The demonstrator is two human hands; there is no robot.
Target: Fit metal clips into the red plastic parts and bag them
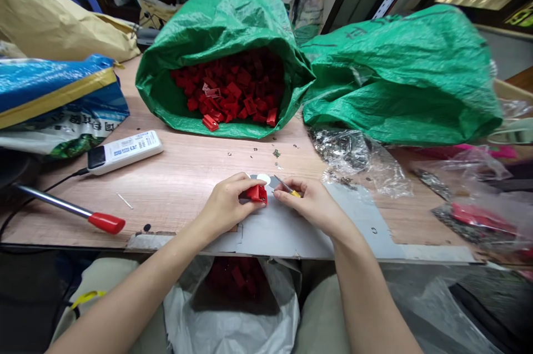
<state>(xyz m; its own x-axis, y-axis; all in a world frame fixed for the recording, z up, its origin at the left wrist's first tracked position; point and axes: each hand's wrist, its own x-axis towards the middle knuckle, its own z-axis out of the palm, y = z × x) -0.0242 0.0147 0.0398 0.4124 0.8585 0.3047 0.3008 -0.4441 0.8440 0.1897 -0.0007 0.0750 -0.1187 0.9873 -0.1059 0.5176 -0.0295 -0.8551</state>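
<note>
Between the thumb and fingers of my left hand (pixel 227 201) is a small red plastic part (pixel 257 194), held just above a grey sheet (pixel 287 234) on the table. My right hand (pixel 310 201) is close by on the right, its fingers closed around a small tool with a yellow handle (pixel 295 193) and a thin metal shaft pointing up and left. Whatever else the right fingertips pinch is too small to name. Beyond the hands, a green woven sack (pixel 225 15) lies with its mouth toward me, full of red plastic parts (pixel 233 90) like the held one.
A second green sack (pixel 400 76) lies at the right, behind plastic bags of small metal pieces (pixel 343 148). On the left are a white corded device (pixel 125 152) and a red-tipped metal lever (pixel 106 222). Below the table edge, a white sack (pixel 233 326) holds more red parts.
</note>
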